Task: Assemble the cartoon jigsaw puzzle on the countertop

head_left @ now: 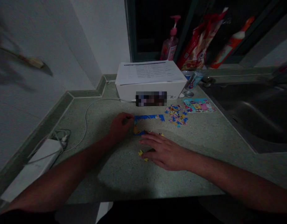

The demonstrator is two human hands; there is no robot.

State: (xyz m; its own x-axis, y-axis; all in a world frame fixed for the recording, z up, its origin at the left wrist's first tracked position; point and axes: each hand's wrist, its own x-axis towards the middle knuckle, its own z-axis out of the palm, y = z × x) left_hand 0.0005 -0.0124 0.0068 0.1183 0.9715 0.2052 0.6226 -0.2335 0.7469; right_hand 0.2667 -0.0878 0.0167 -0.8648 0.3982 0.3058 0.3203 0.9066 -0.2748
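Note:
A partly joined jigsaw puzzle (145, 117), mostly a blue border with an open middle, lies on the counter. At its upper left corner is my left hand (120, 127), its fingers curled and thumb and fingertips drawn together; whatever they hold is hidden. My right hand (165, 151) lies palm down with fingers spread, covering part of the puzzle's lower edge. Close to its fingertips sit yellow puzzle pieces (140, 152). A heap of loose puzzle pieces (177, 115) is to the right of the border, beside a colourful cartoon picture card (199, 105).
Behind the puzzle stands a white box (124, 90) with a printed sheet on top. A cable (86, 124) runs left to a white power strip (38, 165). A sink (255, 115) is at right. A pump bottle (169, 46) and a can (195, 79) stand behind.

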